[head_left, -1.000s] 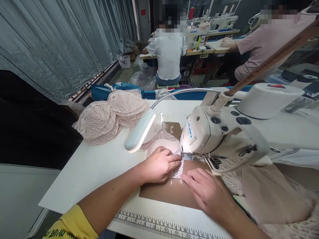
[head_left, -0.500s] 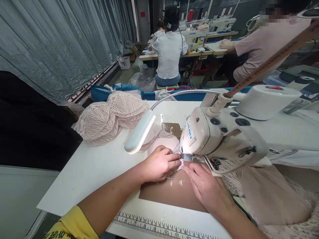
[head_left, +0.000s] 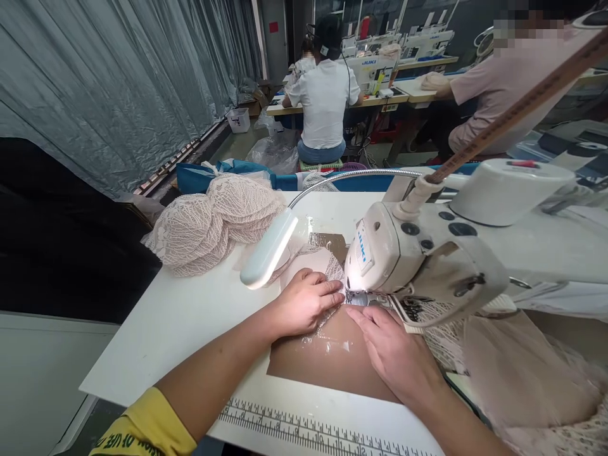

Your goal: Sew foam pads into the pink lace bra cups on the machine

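A pale pink lace bra cup [head_left: 311,258] lies at the needle end of a white JUKI sewing machine [head_left: 380,247]. My left hand [head_left: 308,303] is closed over its lace edge, with fingers bent and pressing the fabric down beside the presser foot [head_left: 350,296]. Just right of the foot, my right hand [head_left: 392,342] has its thumb and forefinger drawn together, low over the brown work surface [head_left: 327,364]. Whatever lies between those fingertips is too small or hidden to make out. Part of the lace disappears under my left fingers.
Stacked lace cups [head_left: 190,234] sit at the table's left. A lamp [head_left: 268,250] on a bent metal neck hangs above the work. Sheer and lace fabric [head_left: 527,373] lies at right. A printed ruler [head_left: 304,430] runs along the front edge. Co-workers [head_left: 323,101] sit at machines beyond.
My left hand has shifted slightly up and away from me with the lace. The white lace edge that showed between my hands is now mostly out of sight. My right hand stays almost in place.
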Demonstrator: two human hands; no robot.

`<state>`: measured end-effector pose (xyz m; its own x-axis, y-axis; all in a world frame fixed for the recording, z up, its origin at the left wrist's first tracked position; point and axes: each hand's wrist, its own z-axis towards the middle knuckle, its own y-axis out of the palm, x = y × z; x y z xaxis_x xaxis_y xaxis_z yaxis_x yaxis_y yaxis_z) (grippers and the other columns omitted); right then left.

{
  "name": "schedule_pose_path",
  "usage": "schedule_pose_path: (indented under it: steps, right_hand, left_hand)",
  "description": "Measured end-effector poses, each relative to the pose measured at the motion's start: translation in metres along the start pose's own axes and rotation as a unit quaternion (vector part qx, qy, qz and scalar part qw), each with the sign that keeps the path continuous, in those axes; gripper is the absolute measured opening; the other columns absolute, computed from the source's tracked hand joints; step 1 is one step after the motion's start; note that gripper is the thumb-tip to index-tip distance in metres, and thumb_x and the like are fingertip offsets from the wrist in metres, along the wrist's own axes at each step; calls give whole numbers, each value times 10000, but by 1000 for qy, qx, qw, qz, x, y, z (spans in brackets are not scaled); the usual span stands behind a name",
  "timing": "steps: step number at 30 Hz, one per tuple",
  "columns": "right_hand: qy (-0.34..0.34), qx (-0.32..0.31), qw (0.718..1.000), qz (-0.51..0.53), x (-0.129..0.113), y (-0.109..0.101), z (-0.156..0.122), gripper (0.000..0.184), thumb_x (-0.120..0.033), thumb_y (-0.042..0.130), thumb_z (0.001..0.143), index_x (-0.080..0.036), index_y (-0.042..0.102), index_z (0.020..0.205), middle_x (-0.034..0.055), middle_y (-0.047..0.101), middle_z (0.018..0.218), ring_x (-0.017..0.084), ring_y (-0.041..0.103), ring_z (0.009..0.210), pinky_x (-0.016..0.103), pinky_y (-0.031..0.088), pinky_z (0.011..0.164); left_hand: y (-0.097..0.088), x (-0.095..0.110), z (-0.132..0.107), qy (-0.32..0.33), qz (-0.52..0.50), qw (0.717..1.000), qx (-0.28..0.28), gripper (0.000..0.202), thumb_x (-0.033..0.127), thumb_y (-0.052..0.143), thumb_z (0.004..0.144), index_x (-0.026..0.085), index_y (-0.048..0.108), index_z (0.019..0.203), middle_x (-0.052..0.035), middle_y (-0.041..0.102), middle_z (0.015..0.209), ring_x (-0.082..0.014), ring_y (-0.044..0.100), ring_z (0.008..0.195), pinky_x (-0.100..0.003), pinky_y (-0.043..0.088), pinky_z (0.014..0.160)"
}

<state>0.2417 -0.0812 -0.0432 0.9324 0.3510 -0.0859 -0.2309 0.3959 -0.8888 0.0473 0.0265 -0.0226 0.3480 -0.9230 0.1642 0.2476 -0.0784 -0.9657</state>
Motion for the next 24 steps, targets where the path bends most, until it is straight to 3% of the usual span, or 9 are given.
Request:
schedule_pose_path:
  steps: [8,14,18,21,24]
  right_hand:
    - [22,-14,999,46,2,1,-3,372,-90,402,894,-168,711,1086,46,727,990,167,636,777,259,438,583]
    - [42,-17,999,2,8,0,-9,400,-149,371,901,-177,722,1091,79,738,872,144,574,509,261,431,471]
    - [43,-38,998,2,9,-2,-9,413,-152,354,902,-177,724,1085,81,734,838,135,557,473,253,426,446]
    - [32,-36,999,3,9,-4,-8,411,-143,351,905,-168,721,1079,81,727,809,143,571,492,260,439,466]
    - [9,-31,999,31,9,-4,-10,383,-137,367,903,-158,706,1080,86,724,884,161,627,625,265,477,546]
  left_hand:
    - [-8,4,-2,-21,46,999,-13,318,255,437,921,162,544,1206,-113,553,1273,-270,469,1143,-415,391,894]
    - [-30,19,-11,-63,55,994,-75,329,346,364,961,148,612,1048,-108,625,1029,-231,552,877,-340,449,699]
    - [-32,28,-14,-61,9,994,-90,309,338,404,949,147,642,897,-74,630,869,-187,551,749,-299,440,654]
    - [-26,31,-14,-41,-21,996,-74,271,326,444,932,151,651,925,-75,636,911,-186,551,781,-296,444,682]
    - [-19,34,-13,-14,-30,998,-52,284,311,427,943,157,639,1053,-81,634,1089,-201,549,887,-321,443,744]
